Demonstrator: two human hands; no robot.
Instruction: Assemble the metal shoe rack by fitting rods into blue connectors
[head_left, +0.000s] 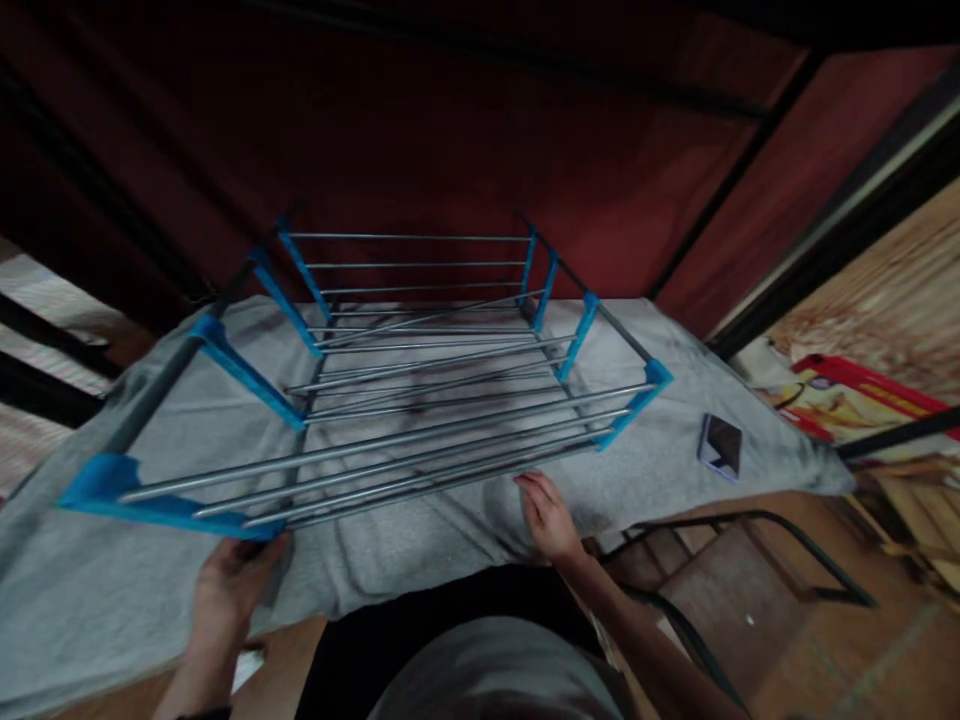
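A shoe rack (pixel 431 449) of thin metal rods and blue plastic brackets lies across the grey cloth in front of me. My left hand (pixel 229 585) is closed around its near left corner, under the end of a blue bracket (pixel 169 508); some fingers are hidden beneath it. My right hand (pixel 550 515) rests on the cloth just in front of the nearest rod, with its fingers stretched out and holding nothing. Whether its fingertips touch the rod I cannot tell. Several rods in the middle of the rack run at a slant and cross others.
Grey cloth (pixel 450 545) covers the table. A phone (pixel 721 447) lies on it at the right. A dark red panel (pixel 420 130) stands behind the rack. A metal-framed chair (pixel 739 575) is at the lower right, and a red and yellow package (pixel 847 398) lies beyond the table.
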